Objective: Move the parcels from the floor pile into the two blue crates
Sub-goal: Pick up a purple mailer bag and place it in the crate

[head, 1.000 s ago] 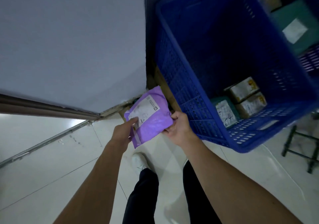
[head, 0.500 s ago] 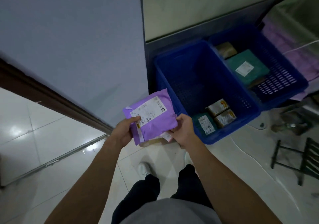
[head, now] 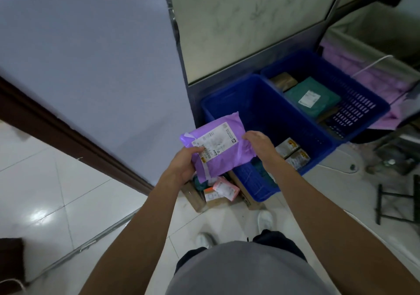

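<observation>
The person holds a soft purple plastic mailer [head: 223, 156] in the air over the near corner of the closer blue crate [head: 261, 103], creased film and white printed label facing up. The left hand [head: 181, 166] clamps its lower left corner with the thumb on the label, and the right hand [head: 259, 143] pinches the right edge, though the fingers underneath are hidden. Two small boxy cartons [head: 296, 158] lie in that slotted crate, a flat teal pouch [head: 312, 99] lies in the farther crate [head: 354, 106], and the pile [head: 219, 190] of crumpled packets sits on glossy white tile [head: 45, 192] just beside the closer crate.
</observation>
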The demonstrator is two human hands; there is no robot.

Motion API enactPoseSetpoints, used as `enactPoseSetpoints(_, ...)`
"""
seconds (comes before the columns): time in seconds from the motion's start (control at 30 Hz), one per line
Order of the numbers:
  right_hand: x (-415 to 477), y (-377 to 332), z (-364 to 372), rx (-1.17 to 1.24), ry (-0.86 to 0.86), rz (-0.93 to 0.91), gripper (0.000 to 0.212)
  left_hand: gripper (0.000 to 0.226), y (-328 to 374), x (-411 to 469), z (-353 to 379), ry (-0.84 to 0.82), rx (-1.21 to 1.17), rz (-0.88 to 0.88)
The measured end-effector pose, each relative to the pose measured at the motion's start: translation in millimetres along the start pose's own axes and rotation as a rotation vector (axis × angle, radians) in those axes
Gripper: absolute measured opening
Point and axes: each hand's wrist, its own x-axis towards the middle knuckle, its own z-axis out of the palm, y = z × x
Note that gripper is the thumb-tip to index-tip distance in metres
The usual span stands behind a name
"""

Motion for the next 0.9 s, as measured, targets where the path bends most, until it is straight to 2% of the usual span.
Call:
enactPoseSetpoints(0.13,7,-2,-34,0.009,0.003,-0.003,0.027,0.040,-5,4,27,-0.048,0.054,0.043)
enactPoseSetpoints(0.33,38,4,-86,0.047,-0.081,0.016,0.016,0.043,-20,20,75,0.015,0.102,0.093)
enactPoseSetpoints(0.53,81,9,-164,-0.051,-0.186,0.042,0.027,0.044,-55,52,149,0.179,0.124,0.090)
enactPoseSetpoints(0.7,122,9,-229,-0.260,-0.306,0.038,0.027,0.025,-84,69,224,0.317,0.437,0.235)
enactPoseSetpoints(0.83,149,6,-256,-0.334,-0.340,0.044,0.027,0.024,-95,76,255,0.404,0.472,0.255)
enactPoseSetpoints(0.9,158,3,-259,-0.351,-0.367,0.046,0.036,0.029,-96,76,264,0.425,0.411,0.239)
